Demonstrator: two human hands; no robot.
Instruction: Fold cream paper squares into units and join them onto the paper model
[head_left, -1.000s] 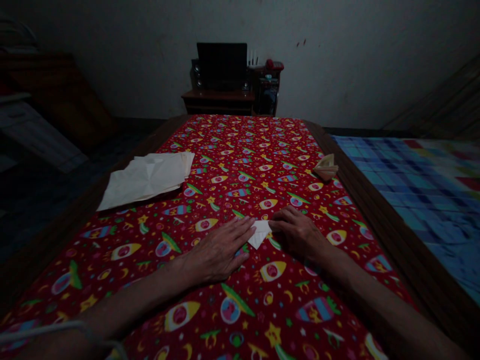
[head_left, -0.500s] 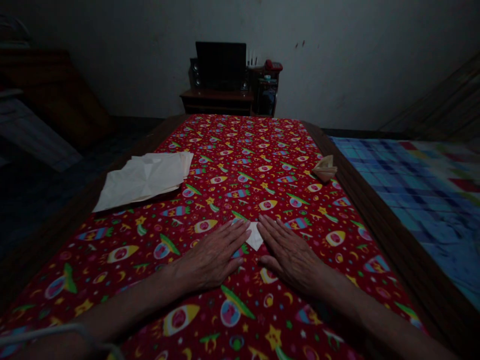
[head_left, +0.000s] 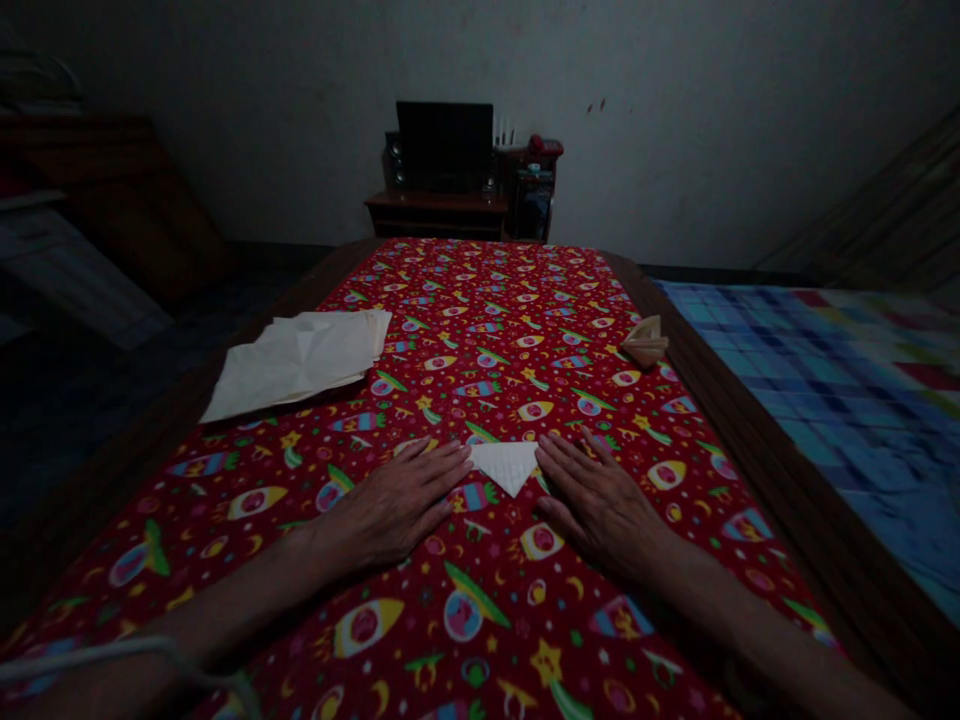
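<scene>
A small white piece of lined paper folded into a triangle (head_left: 510, 464) lies flat on the red patterned cloth (head_left: 480, 560), its point toward me. My left hand (head_left: 397, 495) rests palm down with fingers stretched out, the fingertips at the triangle's left corner. On the other side, my right hand (head_left: 596, 490) also lies flat, fingers extended over the right corner. Neither hand grips anything. Both outer corners of the paper are partly covered by fingertips.
A stack of creased pale paper sheets (head_left: 300, 355) lies at the left, and a folded tan paper piece (head_left: 646, 342) sits near the right edge. Beyond the table stand a dark monitor (head_left: 445, 145) and a red telephone (head_left: 545, 146).
My left hand has slid left along the paper, and my right hand has shifted slightly right. More of the white triangle shows between them. The view has tilted up a little.
</scene>
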